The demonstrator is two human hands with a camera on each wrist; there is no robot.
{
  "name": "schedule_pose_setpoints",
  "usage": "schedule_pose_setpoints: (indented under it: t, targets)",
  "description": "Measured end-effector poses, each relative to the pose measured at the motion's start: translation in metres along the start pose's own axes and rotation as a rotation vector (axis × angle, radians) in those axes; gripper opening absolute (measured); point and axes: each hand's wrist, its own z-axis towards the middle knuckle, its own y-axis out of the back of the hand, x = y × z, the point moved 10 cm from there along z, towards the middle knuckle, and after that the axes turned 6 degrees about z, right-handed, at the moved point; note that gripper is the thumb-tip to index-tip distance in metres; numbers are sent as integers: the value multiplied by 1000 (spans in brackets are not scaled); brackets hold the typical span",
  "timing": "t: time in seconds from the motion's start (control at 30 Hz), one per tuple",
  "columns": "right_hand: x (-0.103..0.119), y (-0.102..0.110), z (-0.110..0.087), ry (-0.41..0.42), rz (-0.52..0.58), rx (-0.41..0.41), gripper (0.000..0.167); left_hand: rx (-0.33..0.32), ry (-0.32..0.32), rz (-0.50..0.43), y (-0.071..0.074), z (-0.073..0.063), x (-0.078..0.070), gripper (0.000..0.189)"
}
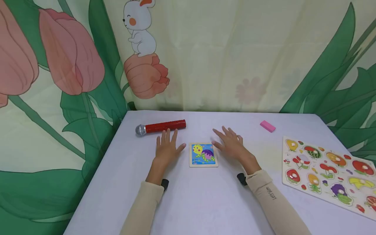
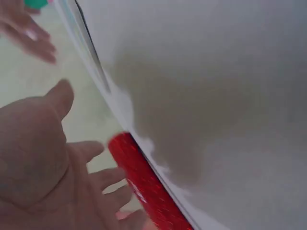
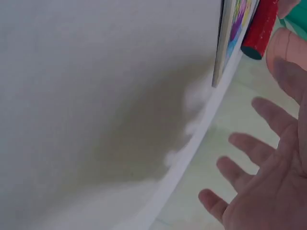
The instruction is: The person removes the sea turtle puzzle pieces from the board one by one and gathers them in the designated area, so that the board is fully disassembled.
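Observation:
Between the two hands lies a small square puzzle (image 1: 203,155) with a yellow and purple turtle on blue. My left hand (image 1: 166,150) is spread over the table to its left, holding nothing, its fingertips just in front of a red toy microphone (image 1: 165,126) with a silver head. On the puzzle's right side my right hand (image 1: 232,146) hovers with fingers apart and nothing in them, thumb near the puzzle's upper right corner. The left wrist view shows the red microphone handle (image 2: 146,184) beyond the left fingers. In the right wrist view the puzzle (image 3: 230,43) appears edge-on.
A pink block (image 1: 267,126) rests at the back right of the white table (image 1: 194,202). On the right lies a large fruit peg puzzle board (image 1: 318,192), cut off by the frame. A printed curtain (image 1: 205,65) with tulips and a rabbit hangs behind.

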Motion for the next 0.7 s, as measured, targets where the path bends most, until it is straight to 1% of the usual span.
schedule_pose_setpoints:
  t: [0.07, 0.13, 0.2, 0.3, 0.43, 0.5, 0.6, 0.7]
  targets:
    - [10, -9, 2, 50, -13, 59, 59, 62, -46, 57, -9, -13, -12, 84]
    - [19, -16, 5, 88, -13, 107, 50, 119, -103, 105, -17, -28, -27, 81]
    - [27, -23, 8, 113, -18, 141, 43, 146, -148, 144, -22, -40, -42, 78]
    - [38, -31, 14, 150, -30, 177, 37, 151, -205, 204, -24, -53, -63, 73]
    - [52, -35, 19, 217, -21, 179, 36, 147, -263, 252, -25, -66, -85, 68]
    - [58, -36, 20, 251, 12, 181, 35, 145, -286, 266, -26, -71, -93, 67]
    - [63, -34, 20, 288, 57, 192, 34, 137, -307, 278, -27, -75, -101, 67]
    - [65, -31, 22, 299, 59, 190, 33, 123, -330, 299, -28, -78, -106, 68]
